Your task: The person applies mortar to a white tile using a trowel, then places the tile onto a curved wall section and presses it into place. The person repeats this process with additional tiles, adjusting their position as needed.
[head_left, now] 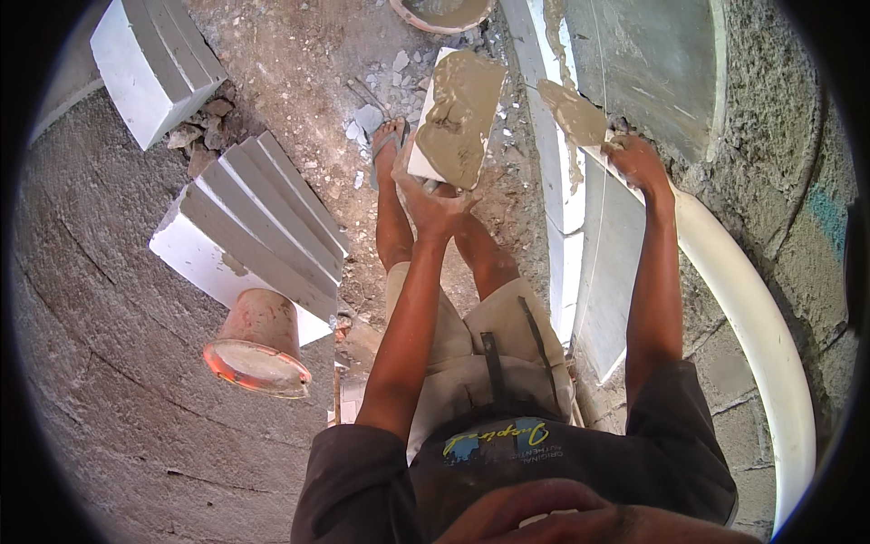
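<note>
A rough grey wall (797, 181) is curving down the right side, with a white pipe (761, 317) bending along it from near the right hand to the near right edge. A grey concrete floor (118, 381) is spreading across the left. Far from the person, dirt and rubble (317, 72) are covering the ground. A course of white blocks (566, 181) is running from far to near at centre right, just left of the wall. Two stacks of white blocks are lying on the left: one (245, 227) at mid left, another (149, 63) at the far left. An orange bucket (258, 344) is lying tipped on its side just near the closer stack. A basin (444, 11) with grey mix is sitting at the far edge.

The left hand (433, 201) is gripping the near end of a white block (456, 116), fingers closed around it; the block is being held above the ground at centre, its upper face smeared with grey mortar. The right hand (639, 163) is closing on the handle of a trowel (573, 113), whose mortar-loaded blade is pointing left, over the top of the course and just right of the held block. A foot in a sandal (388, 150) is standing on the rubble just left of the block.
</note>
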Demonstrator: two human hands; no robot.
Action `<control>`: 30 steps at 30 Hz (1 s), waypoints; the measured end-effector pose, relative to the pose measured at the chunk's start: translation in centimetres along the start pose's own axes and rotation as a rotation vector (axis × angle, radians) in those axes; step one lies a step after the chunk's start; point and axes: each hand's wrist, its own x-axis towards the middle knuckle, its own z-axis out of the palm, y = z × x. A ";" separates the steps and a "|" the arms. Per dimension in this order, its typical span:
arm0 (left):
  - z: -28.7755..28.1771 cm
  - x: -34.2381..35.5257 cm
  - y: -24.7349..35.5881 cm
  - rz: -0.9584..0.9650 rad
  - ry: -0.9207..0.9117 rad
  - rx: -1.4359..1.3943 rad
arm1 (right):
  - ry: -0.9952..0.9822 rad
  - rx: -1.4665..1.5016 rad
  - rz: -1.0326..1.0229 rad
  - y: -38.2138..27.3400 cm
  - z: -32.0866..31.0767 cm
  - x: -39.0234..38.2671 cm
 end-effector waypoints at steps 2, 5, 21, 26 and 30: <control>-1.0 -0.3 -0.3 -0.052 -0.028 0.091 | 0.261 0.050 -0.201 -1.9 -0.1 1.0; -1.9 -1.1 -0.1 -0.169 -0.009 0.145 | 0.137 0.037 -0.251 -9.3 -1.0 6.1; -0.6 1.7 0.3 -0.012 0.062 0.313 | -0.456 2.218 0.846 -9.8 44.6 9.6; -1.9 2.7 0.1 -0.103 0.102 0.299 | -0.526 2.706 0.425 -16.5 45.9 17.0; -1.4 2.4 0.9 -0.162 0.166 0.257 | -0.372 3.014 0.246 -20.1 47.3 20.5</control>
